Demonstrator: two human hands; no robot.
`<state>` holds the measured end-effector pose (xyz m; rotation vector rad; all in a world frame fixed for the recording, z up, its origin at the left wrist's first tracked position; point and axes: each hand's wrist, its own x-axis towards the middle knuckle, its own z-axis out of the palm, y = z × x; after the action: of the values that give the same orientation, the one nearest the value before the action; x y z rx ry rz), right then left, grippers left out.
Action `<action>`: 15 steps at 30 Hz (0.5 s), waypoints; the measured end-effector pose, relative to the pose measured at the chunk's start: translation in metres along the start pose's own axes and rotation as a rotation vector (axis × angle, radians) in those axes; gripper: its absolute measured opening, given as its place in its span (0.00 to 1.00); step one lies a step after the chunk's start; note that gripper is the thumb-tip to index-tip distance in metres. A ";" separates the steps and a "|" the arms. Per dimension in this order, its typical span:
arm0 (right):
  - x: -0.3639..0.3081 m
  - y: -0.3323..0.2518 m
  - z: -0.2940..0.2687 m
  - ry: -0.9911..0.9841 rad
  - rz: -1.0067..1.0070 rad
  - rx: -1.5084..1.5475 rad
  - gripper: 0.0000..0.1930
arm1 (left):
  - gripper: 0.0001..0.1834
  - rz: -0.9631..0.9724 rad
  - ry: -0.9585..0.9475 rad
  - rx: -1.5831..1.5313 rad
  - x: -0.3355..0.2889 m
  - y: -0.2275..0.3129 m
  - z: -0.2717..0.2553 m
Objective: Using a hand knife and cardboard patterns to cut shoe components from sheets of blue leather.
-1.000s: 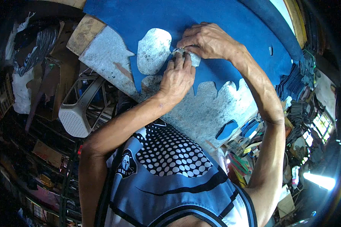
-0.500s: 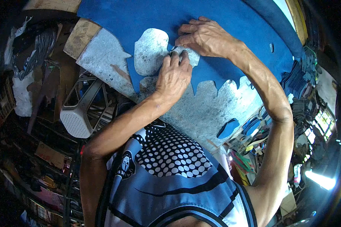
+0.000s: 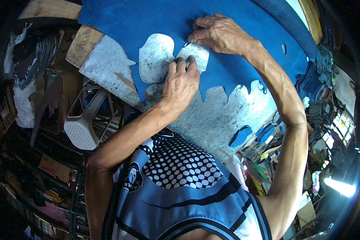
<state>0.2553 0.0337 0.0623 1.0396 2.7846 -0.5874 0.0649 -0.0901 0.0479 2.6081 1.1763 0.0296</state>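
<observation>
A big blue sheet of soft material (image 3: 244, 36) covers most of the worktable. My left hand (image 3: 181, 82) presses its fingertips, slightly apart, on a mottled grey rounded shape (image 3: 199, 53). Whether that shape is a separate plate or an opening in the sheet I cannot tell. At its upper edge is my right hand (image 3: 222, 36), fingers bent and pinched together. A small dark tip shows by those fingertips; the rest of what they hold is hidden. Left of my left hand, a rounded cut-out (image 3: 156, 60) in the sheet bares grey surface.
The sheet's near edge is scalloped over the grey tabletop (image 3: 232, 116). A blue cut piece (image 3: 240, 136) lies at the table's near right, with stacked blue pieces (image 3: 308, 84) farther right. A pale plastic stool (image 3: 82, 130) stands left; a lit tube (image 3: 339, 187) shows lower right.
My right hand has moved slightly up and away from my left fingertips, uncovering more of the grey shape. My left hand stays pressed on it, barely shifted. The whole view has shifted slightly.
</observation>
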 end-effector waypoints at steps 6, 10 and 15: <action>-0.003 0.003 -0.002 -0.051 0.082 -0.015 0.13 | 0.12 0.000 -0.016 0.014 0.000 0.000 -0.001; -0.005 0.006 -0.002 -0.101 0.143 0.039 0.14 | 0.12 0.010 -0.021 0.035 0.001 0.000 0.002; -0.011 0.010 0.004 -0.029 0.166 0.001 0.14 | 0.12 0.016 -0.028 0.030 0.001 -0.001 0.000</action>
<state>0.2696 0.0323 0.0581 1.2367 2.6397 -0.5778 0.0654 -0.0887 0.0480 2.6352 1.1557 -0.0215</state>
